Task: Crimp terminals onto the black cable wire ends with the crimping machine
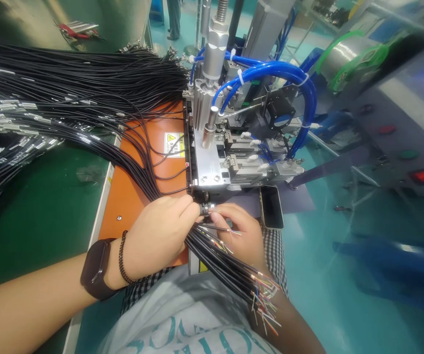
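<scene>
My left hand (164, 228) is closed around a bundle of black cables (219, 255). Their stripped ends, with thin coloured wires (263, 290), fan out toward the lower right across my lap. My right hand (243, 233) has thumb and forefinger pinched together on thin wire ends (215, 211) at a small metal fixture (205, 208), at the near end of the machine (208, 167). One cable end with bare coloured wires (234, 231) lies against the right hand's fingers. The left fingertips are close to the same fixture and partly hide it.
More black cables (86, 73) are heaped on the left over the orange plate (134, 196) and green table (27, 246). Blue air hoses (304, 93) arch above the machine. A phone (271, 207) lies right of my hands. A control box (400, 118) and wire spool (352, 56) stand at right.
</scene>
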Tool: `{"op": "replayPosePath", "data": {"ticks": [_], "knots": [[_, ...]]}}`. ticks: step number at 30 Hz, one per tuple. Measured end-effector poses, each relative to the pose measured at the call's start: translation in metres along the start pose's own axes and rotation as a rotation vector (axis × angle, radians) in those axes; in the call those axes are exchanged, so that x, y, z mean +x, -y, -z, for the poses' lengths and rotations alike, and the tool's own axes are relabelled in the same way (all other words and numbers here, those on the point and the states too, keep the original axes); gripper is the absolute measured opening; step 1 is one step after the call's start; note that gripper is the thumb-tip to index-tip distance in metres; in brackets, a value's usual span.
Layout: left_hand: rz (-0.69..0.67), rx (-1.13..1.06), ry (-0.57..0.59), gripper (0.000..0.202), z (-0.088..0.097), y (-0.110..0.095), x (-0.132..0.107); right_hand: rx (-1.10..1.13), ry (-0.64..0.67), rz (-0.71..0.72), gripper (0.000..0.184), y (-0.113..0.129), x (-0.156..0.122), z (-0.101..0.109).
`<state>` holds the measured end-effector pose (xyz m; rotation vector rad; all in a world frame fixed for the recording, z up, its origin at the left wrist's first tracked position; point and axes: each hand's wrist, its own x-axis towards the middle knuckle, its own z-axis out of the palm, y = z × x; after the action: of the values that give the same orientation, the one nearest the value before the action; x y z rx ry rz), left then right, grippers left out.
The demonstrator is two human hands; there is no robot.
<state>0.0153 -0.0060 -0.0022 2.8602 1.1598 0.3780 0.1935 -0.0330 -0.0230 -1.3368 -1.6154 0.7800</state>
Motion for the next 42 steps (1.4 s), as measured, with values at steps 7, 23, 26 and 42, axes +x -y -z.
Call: {"op": "replayPosePath", "data": {"ticks": [7, 23, 26, 42], "knots": [[0.011, -0.023, 0.172, 0.018, 0.002, 0.004, 0.004, -0.209, 0.133, 0.209, 0.013, -0.011, 0.01, 0.004], [-0.047, 0.035, 0.099, 0.034, -0.002, 0.005, 0.003, 0.08, 0.238, -0.364, 0.019, -0.031, 0.009, 0.009], [-0.057, 0.07, 0.082, 0.033, -0.002, 0.004, 0.004, 0.0, 0.275, -0.343, 0.015, -0.028, 0.01, 0.014], [-0.055, 0.139, 0.131, 0.033, -0.008, 0.003, 0.008, 0.179, 0.221, -0.43, 0.014, -0.038, 0.016, 0.006]]}}
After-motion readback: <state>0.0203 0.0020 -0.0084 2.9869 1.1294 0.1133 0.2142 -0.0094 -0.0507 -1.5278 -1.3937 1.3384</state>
